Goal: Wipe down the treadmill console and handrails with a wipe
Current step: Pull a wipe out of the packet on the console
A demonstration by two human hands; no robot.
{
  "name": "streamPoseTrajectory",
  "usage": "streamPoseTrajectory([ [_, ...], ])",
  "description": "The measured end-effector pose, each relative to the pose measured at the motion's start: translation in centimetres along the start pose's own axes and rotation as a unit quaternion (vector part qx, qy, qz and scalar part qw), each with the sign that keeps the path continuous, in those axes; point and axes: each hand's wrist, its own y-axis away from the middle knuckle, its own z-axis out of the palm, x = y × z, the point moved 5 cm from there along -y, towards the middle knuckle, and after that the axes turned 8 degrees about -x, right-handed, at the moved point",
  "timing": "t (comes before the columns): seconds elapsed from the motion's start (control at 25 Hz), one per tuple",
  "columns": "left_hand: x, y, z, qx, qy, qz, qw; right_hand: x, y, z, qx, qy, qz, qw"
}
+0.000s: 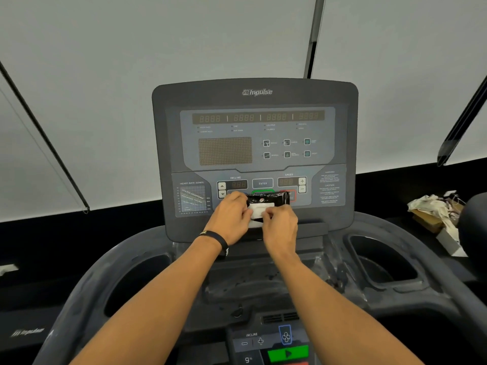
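Observation:
A grey treadmill console (255, 143) stands straight ahead, its displays lit dim. A black pack of wipes (271, 199) leans on the console's ledge against the lower buttons. My left hand (232, 216) grips the pack's left end. My right hand (280, 222) pinches the white flap (259, 209) on the pack's front. Curved dark handrails (87, 280) run out to both sides below the console. No loose wipe shows.
Two cup-holder wells (382, 262) flank the centre column. A lower panel with incline keys and a green start button (288, 353) sits between my forearms. Crumpled cloth and boxes (434, 214) lie at the right. White blinds (131, 75) hang behind.

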Motion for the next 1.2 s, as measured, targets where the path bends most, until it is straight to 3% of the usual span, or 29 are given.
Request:
streamPoseTrajectory([
  [0.4, -0.3, 0.4, 0.1, -0.012, -0.045, 0.051, 0.998, -2.0, -0.5, 0.7, -0.029, 0.155, -0.044, 0.987],
  [0.64, -0.1, 0.5, 0.4, -0.014, -0.064, 0.059, 0.996, -2.1, -0.9, 1.1, -0.059, 0.178, -0.047, 0.981],
  [0.8, 0.0, 0.6, 0.3, -0.033, -0.088, 0.051, 0.994, -1.1, -1.0, 0.9, -0.090, 0.135, -0.072, 0.984],
  [1.04, 0.3, 0.6, 1.3, -0.061, -0.173, 0.032, 0.982, -0.5, -1.0, 0.2, -0.107, 0.137, -0.114, 0.978],
  [1.2, 0.0, 0.1, 1.5, -0.045, -0.172, 0.019, 0.984, -0.6, -1.0, 0.2, -0.090, 0.132, -0.110, 0.981],
])
